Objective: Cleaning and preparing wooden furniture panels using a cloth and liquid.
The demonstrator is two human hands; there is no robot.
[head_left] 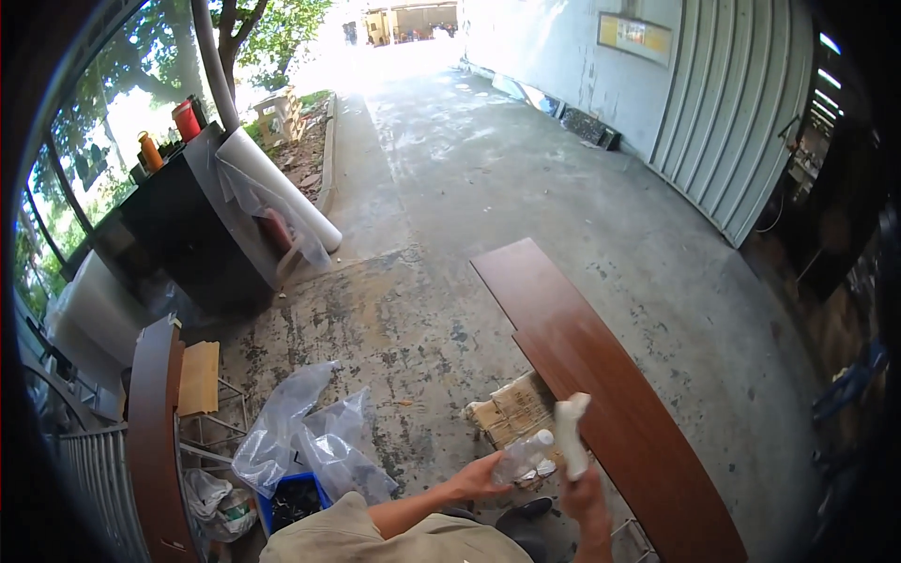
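Observation:
My left hand (479,479) is closed around a clear plastic bottle (527,456) with a pale cap, tilted up to the right. Some whitish stuff shows inside its lower part. In my right hand (586,499) is a white, soft-looking cloth (572,433), gripped by its lower end and standing up above the fingers. Both hands are in front of my body, close together but apart. Just beyond the cloth lies a long reddish-brown board (601,361), raised off the floor. A worn wooden block (514,411) sits under or beside the board's left edge, behind the bottle.
Clear plastic sheets (324,436) spill over a blue bin (296,502) to the left. Another brown board (155,432) stands farther left. A black cabinet (202,225) and a white roll (282,188) are beyond. A ribbed metal door (727,117) is at far right.

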